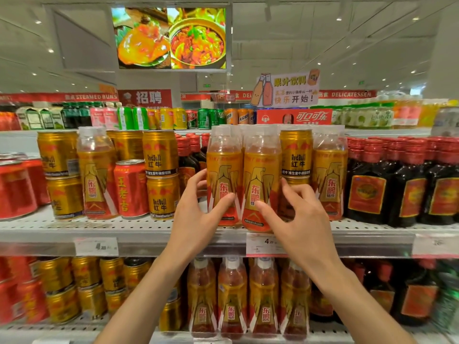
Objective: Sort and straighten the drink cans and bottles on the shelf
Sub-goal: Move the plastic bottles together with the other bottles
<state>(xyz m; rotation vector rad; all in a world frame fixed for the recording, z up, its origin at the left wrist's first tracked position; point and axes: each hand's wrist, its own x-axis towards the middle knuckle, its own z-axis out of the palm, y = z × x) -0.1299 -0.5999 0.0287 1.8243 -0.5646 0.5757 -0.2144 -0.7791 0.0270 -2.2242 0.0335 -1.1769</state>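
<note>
Head view, left to right: far left of the left hand [198, 209] stand gold cans [160, 151] in stacks, a red can [130, 188] and a stray bottle [96, 172] among them; the left hand curls round the left bottle [223, 175], thumb on its label, fingers behind; touching it, the right bottle [260, 184] sits at the shelf [149, 232] edge, pinched by the right hand [295, 214], thumb in front, fingers round its right side; behind the right hand's fingers, more gold cans [295, 155]; further right, another bottle [330, 180], then dark bottles [367, 184]. Full plastic bottles likely feel fairly heavy, slightly yielding, with a slick film label; gripping low at mid-body, as both hands do, should keep them upright while sliding; the neck looks tippy.
</note>
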